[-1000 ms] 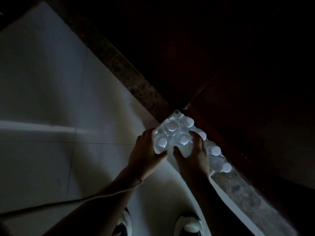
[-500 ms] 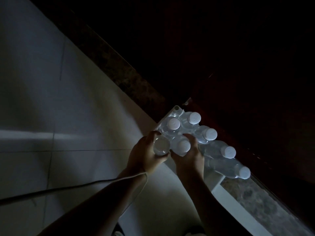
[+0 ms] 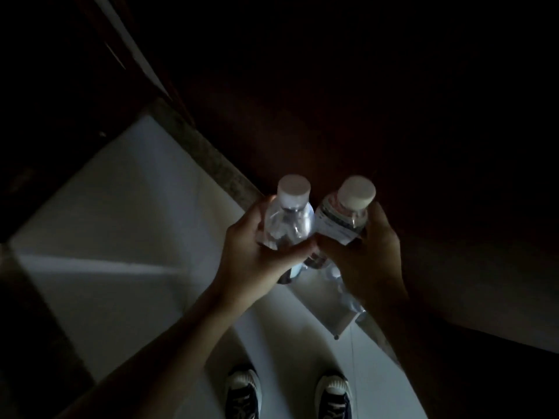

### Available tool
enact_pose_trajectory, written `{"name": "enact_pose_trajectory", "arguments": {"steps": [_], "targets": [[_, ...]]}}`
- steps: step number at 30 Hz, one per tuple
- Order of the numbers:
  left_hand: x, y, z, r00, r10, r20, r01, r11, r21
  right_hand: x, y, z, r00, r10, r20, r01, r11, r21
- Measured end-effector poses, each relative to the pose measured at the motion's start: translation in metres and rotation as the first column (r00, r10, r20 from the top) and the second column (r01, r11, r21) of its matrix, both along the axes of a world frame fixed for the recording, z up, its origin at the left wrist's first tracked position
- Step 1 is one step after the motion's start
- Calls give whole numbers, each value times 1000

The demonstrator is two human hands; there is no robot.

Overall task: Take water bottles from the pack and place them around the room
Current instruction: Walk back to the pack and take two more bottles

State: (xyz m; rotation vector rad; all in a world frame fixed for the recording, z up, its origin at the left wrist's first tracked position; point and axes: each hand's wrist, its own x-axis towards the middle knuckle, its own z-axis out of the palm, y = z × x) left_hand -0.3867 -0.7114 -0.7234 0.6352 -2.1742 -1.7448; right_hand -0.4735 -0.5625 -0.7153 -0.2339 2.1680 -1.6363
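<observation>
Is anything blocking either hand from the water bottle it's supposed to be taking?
Nothing visible does. The left hand is already wrapped around one clear plastic white-capped bottle, and the right hand around the labelled white-capped bottle. Both are lifted above the plastic-wrapped pack on the pale tiled floor.

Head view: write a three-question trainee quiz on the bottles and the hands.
1. True or false: the left hand and the right hand each hold a bottle.
2. Which bottle shows a printed label below its cap? A) the left bottle B) the right bottle
3. Fill in: below the hands, the rest of the pack sits on the ______, ahead of the shoes.

Key: 1 true. 2 B. 3 floor.
</observation>
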Motion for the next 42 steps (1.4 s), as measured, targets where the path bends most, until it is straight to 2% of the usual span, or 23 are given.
{"name": "enact_pose_trajectory", "arguments": {"steps": [4,7,10,14,18,22,26,33,35,38,42], "targets": [[-20,-10,197,991,18,-130,-12,999,46,-30,-16,197,990,71,-125,-97,971,-217],[-27,-15,344,969,58,-240,-47,998,50,-39,-24,341,975,115,-188,-183,900,-395],[-24,-9,473,933,122,-337,-112,992,49,-33,-26,467,956,133,-262,-249,839,-484],[-12,7,608,887,108,-450,-111,994,19,-14,-19,609,917,131,-376,-325,791,-518],[8,19,697,849,27,-528,-56,998,-40,13,-6,698,889,95,-447,-351,768,-535],[24,23,748,801,-33,-598,-9,998,-67,37,-1,746,886,51,-461,-338,753,-565],[30,28,769,764,-114,-635,77,993,-85,50,6,763,877,-38,-479,-288,756,-588],[7,56,765,687,-357,-633,344,927,-150,65,63,763,819,-309,-485,-39,812,-582],[-13,80,760,672,-446,-591,455,879,-145,77,96,758,766,-414,-492,83,822,-563],[-32,140,756,624,-635,-455,625,755,-196,106,157,751,651,-573,-497,279,790,-546],[-2,243,747,396,-725,-563,817,559,-145,167,247,750,449,-737,-505,513,676,-530]]}}
